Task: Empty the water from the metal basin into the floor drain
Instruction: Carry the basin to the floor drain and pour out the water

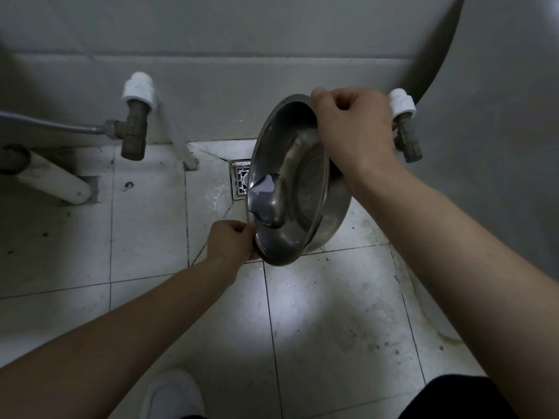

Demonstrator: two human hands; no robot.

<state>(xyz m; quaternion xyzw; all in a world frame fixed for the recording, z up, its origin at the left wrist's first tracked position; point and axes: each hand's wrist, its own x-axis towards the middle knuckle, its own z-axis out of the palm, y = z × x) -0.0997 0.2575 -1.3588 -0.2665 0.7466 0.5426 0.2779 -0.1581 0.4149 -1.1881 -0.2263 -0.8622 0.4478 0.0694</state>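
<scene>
A round metal basin (305,189) is tipped steeply onto its left side, its inside facing me. A small pool of water (267,196) lies against its lower left rim. My left hand (231,240) grips the near rim at the bottom. My right hand (354,128) grips the far rim at the top. The square metal floor drain (240,179) sits in the white tiles just left of the basin's low edge and is partly hidden behind it.
Two wall valves with white caps stick out at left (136,116) and right (403,125). A white pipe (51,176) runs along the floor at left. A white shoe (172,394) stands at the bottom on the stained tiles.
</scene>
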